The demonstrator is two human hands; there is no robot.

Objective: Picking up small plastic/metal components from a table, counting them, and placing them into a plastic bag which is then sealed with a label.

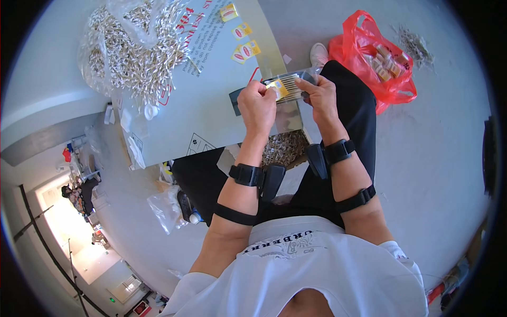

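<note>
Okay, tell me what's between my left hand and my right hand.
In the head view, a clear pack of thin pale sticks spans the gap between your left hand and right hand, with a yellow label beside the left.

The left grip hides part of the yellow card. The far edge cuts off the worktop and clear plastic bag. Brown pieces below are partly covered; clutter at left is too small to tell.
</note>
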